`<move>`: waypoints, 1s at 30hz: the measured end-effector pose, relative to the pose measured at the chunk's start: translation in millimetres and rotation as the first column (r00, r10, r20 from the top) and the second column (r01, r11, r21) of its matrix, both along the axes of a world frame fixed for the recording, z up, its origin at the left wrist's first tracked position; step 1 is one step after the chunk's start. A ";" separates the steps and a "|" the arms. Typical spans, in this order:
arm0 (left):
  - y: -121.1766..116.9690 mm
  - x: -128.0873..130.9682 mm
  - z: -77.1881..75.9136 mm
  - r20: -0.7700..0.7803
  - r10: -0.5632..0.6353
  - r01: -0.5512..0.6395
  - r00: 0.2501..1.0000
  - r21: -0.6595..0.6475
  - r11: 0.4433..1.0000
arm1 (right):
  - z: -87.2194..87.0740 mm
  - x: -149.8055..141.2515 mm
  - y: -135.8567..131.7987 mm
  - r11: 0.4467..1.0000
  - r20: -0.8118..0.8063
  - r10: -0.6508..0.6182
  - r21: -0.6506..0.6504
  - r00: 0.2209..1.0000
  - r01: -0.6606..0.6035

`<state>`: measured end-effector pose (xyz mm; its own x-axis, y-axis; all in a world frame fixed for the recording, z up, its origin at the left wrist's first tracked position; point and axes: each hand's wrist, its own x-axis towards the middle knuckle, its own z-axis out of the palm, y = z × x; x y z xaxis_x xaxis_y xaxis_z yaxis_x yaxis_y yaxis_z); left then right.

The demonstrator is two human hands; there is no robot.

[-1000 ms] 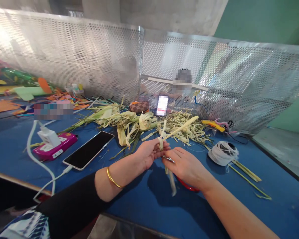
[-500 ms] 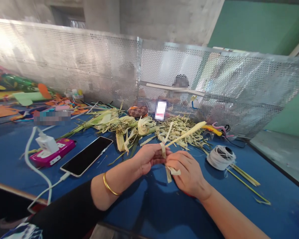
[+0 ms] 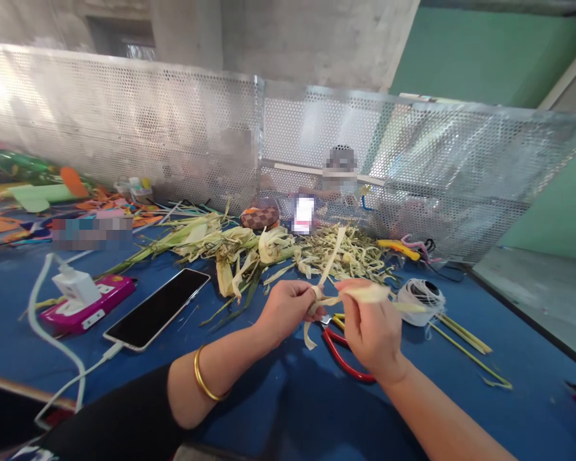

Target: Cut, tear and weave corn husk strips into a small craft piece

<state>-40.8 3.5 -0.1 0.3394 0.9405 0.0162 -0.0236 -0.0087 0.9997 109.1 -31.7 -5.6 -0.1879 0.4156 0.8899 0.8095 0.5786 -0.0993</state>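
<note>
My left hand [image 3: 285,314] pinches pale corn husk strips where they cross at a small looped bundle. One strip [image 3: 334,257] sticks up from its fingertips, and a short tail [image 3: 309,336] curls down below. In my right hand [image 3: 377,333], closed just to the right, is another husk strip [image 3: 369,293], stretched across from the bundle and spreading wide above the fingers. Under the hands lie scissors with red handles [image 3: 338,358], their blades partly hidden.
Behind the hands lie husk leaves [image 3: 196,240] and a heap of shredded husk [image 3: 350,256]. A white thread spool [image 3: 420,304] and stalks [image 3: 465,333] are at right. Left are a charging phone [image 3: 158,310] and magenta power strip [image 3: 93,304]. A perforated metal screen [image 3: 196,134] closes off the back.
My right hand has moved away from my left, drawing a husk strip out to the right. The red scissors handles have come into fuller view. The whole view has shifted slightly.
</note>
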 end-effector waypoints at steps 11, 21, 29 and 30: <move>-2.0 -0.9 -0.5 0.068 -0.026 0.017 0.997 0.130 0.991 | 1.4 -3.2 18.0 0.503 -0.650 -0.310 -0.731 0.694 -0.461; -7.1 -1.9 2.5 0.218 -0.266 0.252 0.939 0.087 0.964 | -5.1 -0.5 21.7 0.322 -0.769 -0.275 -0.639 0.576 -0.699; 9.4 -6.3 3.1 0.317 0.131 -0.049 0.939 -0.256 0.966 | 20.4 5.2 7.1 0.315 -0.633 -0.128 -0.756 0.764 -0.574; 10.7 -7.2 4.2 0.300 0.166 -0.083 0.939 -0.272 0.959 | 23.7 7.0 4.6 0.280 -0.655 -0.051 -0.734 0.754 -0.619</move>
